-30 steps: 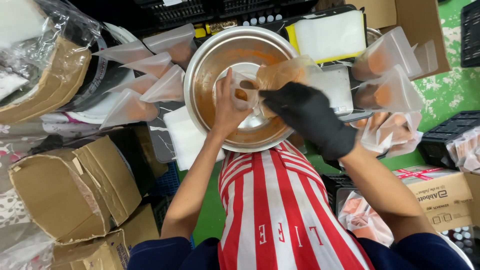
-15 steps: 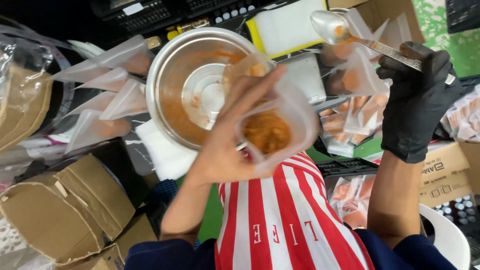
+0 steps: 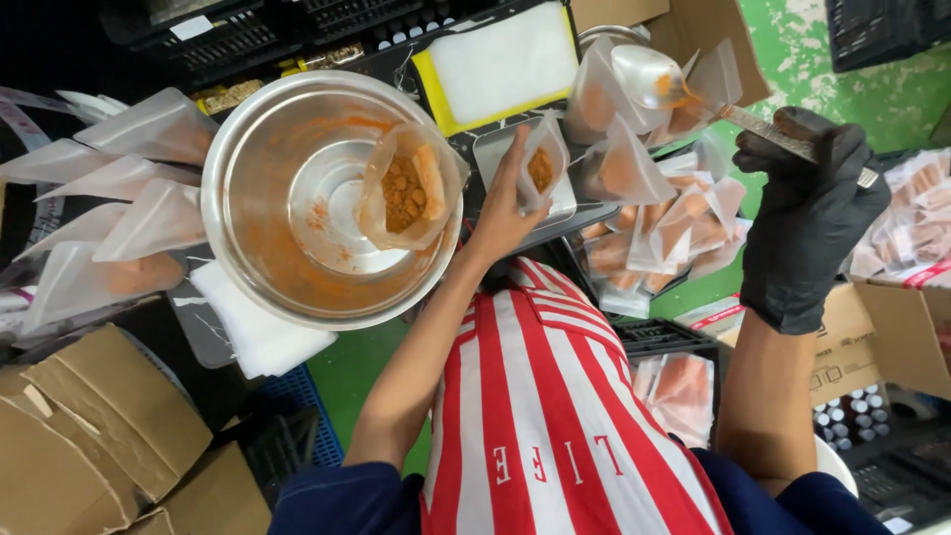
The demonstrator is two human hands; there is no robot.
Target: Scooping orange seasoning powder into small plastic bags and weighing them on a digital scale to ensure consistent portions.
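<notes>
My bare left hand (image 3: pixel 503 203) pinches a small clear bag of orange powder (image 3: pixel 542 166) over a small grey tray (image 3: pixel 492 149), just right of a large steel bowl (image 3: pixel 260 213). The bowl is smeared with orange powder, and an open clear bag holding more powder (image 3: pixel 404 188) leans inside it against the right wall. My right hand (image 3: pixel 812 213), in a black glove, is raised at the right and grips the handle of a metal spoon (image 3: pixel 649 71). The spoon has traces of powder on it and hovers over a heap of filled bags.
Several empty clear bags (image 3: pixel 129 183) lie left of the bowl. Filled bags (image 3: pixel 659 223) are piled at the right. A white pad with a yellow edge (image 3: pixel 505 54) lies behind the tray, and white cloth (image 3: pixel 260 332) sits under the bowl. There are cardboard boxes at lower left (image 3: pixel 89 446) and right (image 3: pixel 892 332).
My right hand lifted the spoon out of the bowl and up to the right. My left hand moved from over the bowl to the tray, holding a small bag.
</notes>
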